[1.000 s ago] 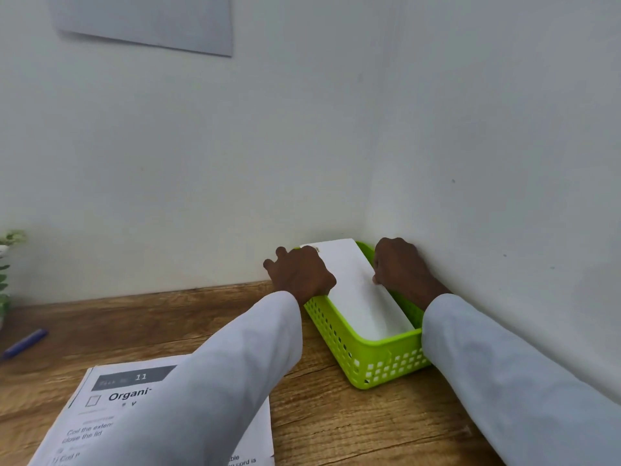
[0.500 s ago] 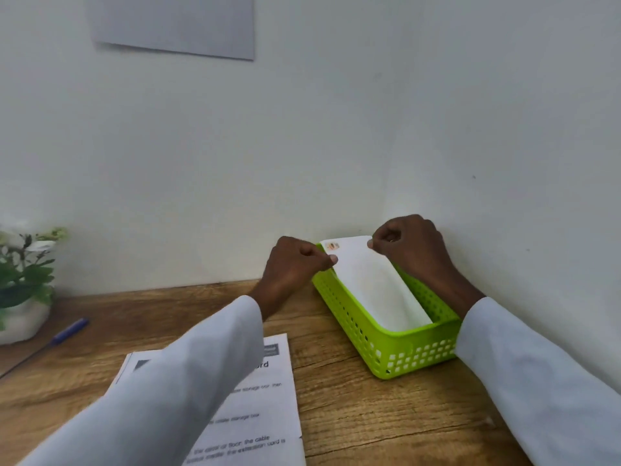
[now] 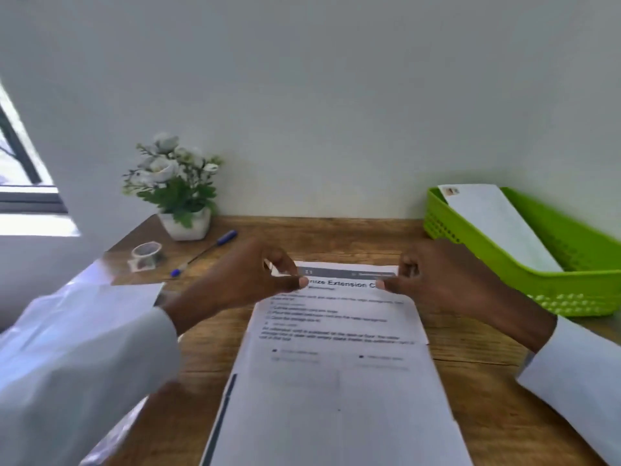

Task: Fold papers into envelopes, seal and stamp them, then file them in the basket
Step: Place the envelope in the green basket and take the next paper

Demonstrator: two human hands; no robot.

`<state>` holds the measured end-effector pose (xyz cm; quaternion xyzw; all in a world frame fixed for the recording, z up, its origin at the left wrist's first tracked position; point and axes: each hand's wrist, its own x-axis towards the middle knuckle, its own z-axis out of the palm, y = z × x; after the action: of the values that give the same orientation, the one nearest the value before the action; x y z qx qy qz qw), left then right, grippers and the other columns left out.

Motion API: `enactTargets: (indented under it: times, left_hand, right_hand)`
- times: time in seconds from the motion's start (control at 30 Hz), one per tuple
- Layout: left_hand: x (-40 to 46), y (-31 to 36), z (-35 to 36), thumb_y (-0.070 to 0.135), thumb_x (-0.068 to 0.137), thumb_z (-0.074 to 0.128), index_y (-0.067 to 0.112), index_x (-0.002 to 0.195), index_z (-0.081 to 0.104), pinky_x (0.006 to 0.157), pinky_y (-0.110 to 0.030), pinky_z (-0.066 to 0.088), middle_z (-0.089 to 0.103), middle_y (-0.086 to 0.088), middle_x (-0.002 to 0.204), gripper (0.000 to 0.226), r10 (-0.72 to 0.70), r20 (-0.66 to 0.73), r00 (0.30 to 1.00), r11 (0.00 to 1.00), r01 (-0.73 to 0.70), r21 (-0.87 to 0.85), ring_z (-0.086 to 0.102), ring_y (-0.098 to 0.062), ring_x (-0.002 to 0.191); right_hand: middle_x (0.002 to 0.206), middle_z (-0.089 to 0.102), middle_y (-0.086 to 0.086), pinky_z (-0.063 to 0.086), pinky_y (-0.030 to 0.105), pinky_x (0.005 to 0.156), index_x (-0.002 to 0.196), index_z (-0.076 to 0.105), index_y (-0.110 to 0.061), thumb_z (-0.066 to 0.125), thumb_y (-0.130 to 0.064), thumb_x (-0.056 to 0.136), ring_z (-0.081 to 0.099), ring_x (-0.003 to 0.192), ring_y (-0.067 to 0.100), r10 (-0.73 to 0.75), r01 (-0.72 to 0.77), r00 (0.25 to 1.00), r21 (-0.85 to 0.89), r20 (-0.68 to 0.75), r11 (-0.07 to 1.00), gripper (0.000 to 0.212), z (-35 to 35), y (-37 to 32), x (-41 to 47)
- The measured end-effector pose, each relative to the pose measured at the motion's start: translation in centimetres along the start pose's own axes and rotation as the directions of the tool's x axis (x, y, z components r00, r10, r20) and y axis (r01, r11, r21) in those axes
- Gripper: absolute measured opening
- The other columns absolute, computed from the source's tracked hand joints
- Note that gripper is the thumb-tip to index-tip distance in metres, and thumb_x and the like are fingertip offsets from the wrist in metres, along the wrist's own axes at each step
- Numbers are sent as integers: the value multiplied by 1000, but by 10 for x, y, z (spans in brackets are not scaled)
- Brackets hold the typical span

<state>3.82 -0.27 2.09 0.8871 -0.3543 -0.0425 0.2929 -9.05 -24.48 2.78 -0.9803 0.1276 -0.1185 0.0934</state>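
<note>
One stamped envelope (image 3: 497, 227) lies filed in the green basket (image 3: 578, 280), leaning lengthwise with its stamped corner raised against the far rim. The basket stands at the right rear of the desk (image 3: 470, 348), against the wall. That unit of work appears complete.

A printed sheet (image 3: 336, 348) lies flat at the centre of the desk, lengthwise away from the person, on top of further sheets whose edges show at the near left. Both hands are at its far edge. The left hand (image 3: 242, 284) pinches the far left corner between thumb and fingers (image 3: 285, 264); the right hand (image 3: 447, 280) pinches the far right corner likewise, and the edge looks slightly lifted. The judgement is that the first fold of the next paper is being started. No crease is visible in it yet. Folding, sealing, stamping and filing of this sheet remain, and the same for the sheets beneath, whose number cannot be told.

No empty envelope or stamp supply is in view.

The desk is of brown wood grain and sits in a corner of plain pale walls. At the left rear stand a small white pot of artificial flowers (image 3: 178, 190), a blue pen (image 3: 205, 252) lying at an angle, and a roll of clear tape (image 3: 147, 253) near the left edge. A window (image 3: 20, 183) shows at the far left. The person wears white sleeves (image 3: 84, 364).
</note>
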Motion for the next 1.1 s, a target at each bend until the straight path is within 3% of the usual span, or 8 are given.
enactTargets:
  times: [0.1,0.17,0.3,0.53,0.63,0.77,0.9,1.1]
  left_hand:
    - [-19,-24,1,59,69,75,29,106,69,84,-29,52,64,15,105,48,-136,15,991,988,135,76,61,-6,97]
    - [-24,-37,4,55,63,81,28,101,71,85,-30,53,68,15,104,47,-192,-5,981,972,189,-137,62,-5,97]
    - [-28,-46,13,31,63,88,26,91,74,78,-21,49,71,9,98,33,-259,-74,963,872,200,-447,64,-6,97]
    - [-23,-49,12,2,67,83,18,99,71,81,-27,57,74,-3,98,37,-347,4,938,699,262,-665,69,-13,97]
    - [-21,-49,15,-3,68,81,17,103,67,84,-33,58,73,-6,102,43,-361,-2,933,660,254,-707,71,-18,97]
    - [-20,-47,17,-2,65,83,19,106,64,70,-22,57,69,-3,104,50,-352,-57,934,676,211,-706,72,-16,90]
    - [-19,-46,18,-1,65,83,20,108,62,68,-19,57,69,0,105,53,-356,-65,932,666,205,-717,72,-12,88]
    - [-19,-44,18,-2,67,82,20,114,62,61,-16,55,66,-1,108,56,-418,-101,903,628,207,-750,71,-11,85]
  right_hand:
    - [60,63,-5,48,33,59,67,65,-19,69,-68,73,60,60,9,58,-54,996,-63,60,997,49,9,-4,-6]
    - [64,65,-6,48,31,60,70,65,-21,70,-67,72,61,59,8,85,-85,994,3,73,996,46,12,-9,-7]
    - [60,65,-6,53,31,50,73,65,-20,80,-58,65,64,49,13,151,-186,981,354,123,917,42,24,-13,-8]
    - [97,67,9,51,21,58,101,68,-11,86,-14,71,62,71,13,292,-272,947,812,131,516,35,43,-7,-3]
    - [111,66,2,49,24,73,106,68,-17,88,-15,69,62,95,13,324,-235,945,768,38,596,42,47,-4,0]
    - [112,65,0,51,35,87,104,67,-24,90,-15,64,60,104,19,304,-209,953,751,11,627,48,55,-1,0]
    - [99,64,-2,49,26,76,103,68,-26,90,-13,63,61,98,18,309,-153,949,763,-64,628,47,65,-4,-8]
    - [101,65,2,51,26,77,99,70,-28,92,-21,62,61,94,15,250,-116,966,758,-65,642,44,69,-11,-13]
